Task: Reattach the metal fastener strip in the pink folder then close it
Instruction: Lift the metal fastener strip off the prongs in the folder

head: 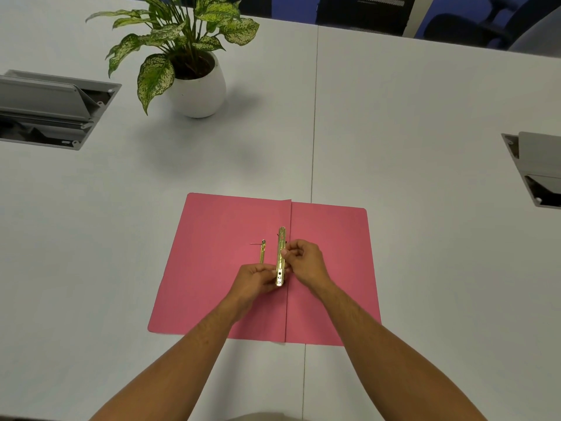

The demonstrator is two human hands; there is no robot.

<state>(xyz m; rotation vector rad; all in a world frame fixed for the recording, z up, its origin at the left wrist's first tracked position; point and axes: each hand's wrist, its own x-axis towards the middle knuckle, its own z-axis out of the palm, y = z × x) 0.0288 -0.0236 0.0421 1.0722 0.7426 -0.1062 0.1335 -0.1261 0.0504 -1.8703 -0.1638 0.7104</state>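
Note:
The pink folder (pixel 212 268) lies open and flat on the table in front of me. A gold metal fastener strip (pixel 281 241) stands lengthwise just left of the folder's centre crease. My left hand (pixel 253 282) pinches its near end and my right hand (pixel 303 261) pinches its middle from the right. A thin gold prong (pixel 262 253) with a small round end sticks up from the left flap beside the strip; its lower part is hidden behind my left hand.
A potted plant in a white pot (pixel 197 89) stands at the back left. Open grey cable hatches sit in the table at the far left (pixel 51 110) and far right (pixel 534 168). A table seam (pixel 314 117) runs down the middle. Dark chairs stand beyond the far edge.

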